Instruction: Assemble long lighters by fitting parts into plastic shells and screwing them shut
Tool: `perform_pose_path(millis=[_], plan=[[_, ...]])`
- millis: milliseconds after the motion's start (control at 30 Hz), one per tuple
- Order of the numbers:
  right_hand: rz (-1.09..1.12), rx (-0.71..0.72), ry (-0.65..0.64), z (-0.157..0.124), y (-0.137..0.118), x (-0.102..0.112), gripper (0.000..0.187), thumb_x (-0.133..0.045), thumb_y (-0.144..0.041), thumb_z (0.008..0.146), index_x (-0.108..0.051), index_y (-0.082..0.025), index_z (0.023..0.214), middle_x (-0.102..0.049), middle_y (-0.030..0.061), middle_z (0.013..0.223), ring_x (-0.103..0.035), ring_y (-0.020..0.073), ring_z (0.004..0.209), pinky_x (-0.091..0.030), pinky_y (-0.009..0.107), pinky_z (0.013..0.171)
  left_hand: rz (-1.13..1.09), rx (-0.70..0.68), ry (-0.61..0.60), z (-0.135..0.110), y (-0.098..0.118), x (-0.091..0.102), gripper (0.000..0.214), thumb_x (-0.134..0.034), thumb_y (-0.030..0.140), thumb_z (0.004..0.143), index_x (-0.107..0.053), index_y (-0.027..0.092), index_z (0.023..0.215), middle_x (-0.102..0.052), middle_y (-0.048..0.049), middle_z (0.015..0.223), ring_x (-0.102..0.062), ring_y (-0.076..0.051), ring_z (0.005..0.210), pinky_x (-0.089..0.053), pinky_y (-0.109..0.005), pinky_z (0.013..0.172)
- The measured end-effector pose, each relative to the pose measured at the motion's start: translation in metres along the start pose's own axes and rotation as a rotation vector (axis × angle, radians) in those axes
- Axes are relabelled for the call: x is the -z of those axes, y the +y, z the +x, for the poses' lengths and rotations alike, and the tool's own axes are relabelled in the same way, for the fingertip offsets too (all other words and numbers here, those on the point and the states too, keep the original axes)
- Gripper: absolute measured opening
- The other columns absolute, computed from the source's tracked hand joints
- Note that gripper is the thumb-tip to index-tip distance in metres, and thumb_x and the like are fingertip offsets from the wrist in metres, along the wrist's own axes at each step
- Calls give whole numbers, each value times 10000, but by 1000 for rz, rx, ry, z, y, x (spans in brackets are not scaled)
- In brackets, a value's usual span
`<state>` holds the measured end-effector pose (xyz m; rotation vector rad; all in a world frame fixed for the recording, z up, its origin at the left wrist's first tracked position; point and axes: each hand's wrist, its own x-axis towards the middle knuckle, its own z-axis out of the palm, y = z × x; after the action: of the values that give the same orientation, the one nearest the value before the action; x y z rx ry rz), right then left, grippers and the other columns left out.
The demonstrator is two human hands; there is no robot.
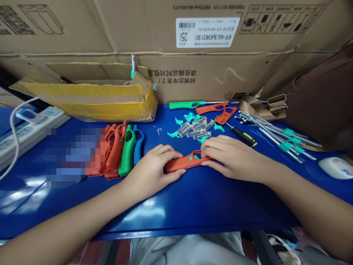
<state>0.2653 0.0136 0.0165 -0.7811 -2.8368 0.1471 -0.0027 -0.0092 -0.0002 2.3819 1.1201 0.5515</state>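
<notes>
Starting at left: coloured casings (114,154) side by side on the blue counter (193,206). Next, left hand (158,163) pinching the left end of an orange lighter (182,162), thumb on near edge, fingers on far. Lighter lies between both hands. Right hand (224,156) pinches its right end. Beyond right hand, screwdriver (244,136); farther right, metal rods (271,137).

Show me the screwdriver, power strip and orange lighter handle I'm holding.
Screwdriver (243,136): head view, on the grip.
Power strip (38,131): head view, on the casing.
Orange lighter handle (182,162): head view, on the body.
</notes>
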Motion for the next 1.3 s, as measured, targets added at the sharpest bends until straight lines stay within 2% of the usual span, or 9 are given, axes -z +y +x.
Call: perform_pose_path(millis=[300, 467, 600, 833, 1300], plan=[[-36, 52, 79, 2, -2, 0, 209, -460, -262, 1050, -635, -148, 1038, -682, 78, 976, -587, 227, 899, -423, 367, 820, 0, -11, 9, -1, 0, 0, 261, -708, 283, 907, -683, 165, 1139, -692, -60, 1043, -626, -230, 955, -508, -394, 878], [-74, 4, 115, 1, 0, 6, 216, -456, -267, 1046, -636, -151, 1019, -678, 80, 948, -565, 227, 861, -414, 365, 803, 25, 13, 10, -1, 1, -1, 354, -715, 290, 901, -638, 184, 1230, -710, -68, 1125, -635, -253, 1013, -518, -412, 904], [-69, -52, 75, 0, 2, 7, 192, -464, -263, 1041, -626, -161, 1052, -674, 71, 970, -572, 226, 894, -406, 364, 840, 51, 13, 49, -3, -1, -2, 474, -733, 319, 892, -574, 174, 1315, -690, -90, 1260, -634, -271, 1104, -505, -434, 973], [19, -45, -50, -2, 1, 6, 118, -537, -263, 1008, -623, -185, 991, -658, 51, 951, -571, 226, 919, -393, 372, 876, 58, 0, 15, -2, 1, 1, 410, -702, 310, 918, -588, 187, 1293, -679, -69, 1156, -606, -246, 1026, -499, -417, 939], [-53, 3, -28, 0, 3, 3, 178, -532, -260, 1010, -668, -163, 948, -659, 65, 926, -554, 230, 889, -381, 362, 846, 40, -8, 4, -1, 1, 0, 379, -702, 300, 924, -598, 189, 1271, -690, -70, 1182, -611, -249, 1053, -486, -415, 954]])
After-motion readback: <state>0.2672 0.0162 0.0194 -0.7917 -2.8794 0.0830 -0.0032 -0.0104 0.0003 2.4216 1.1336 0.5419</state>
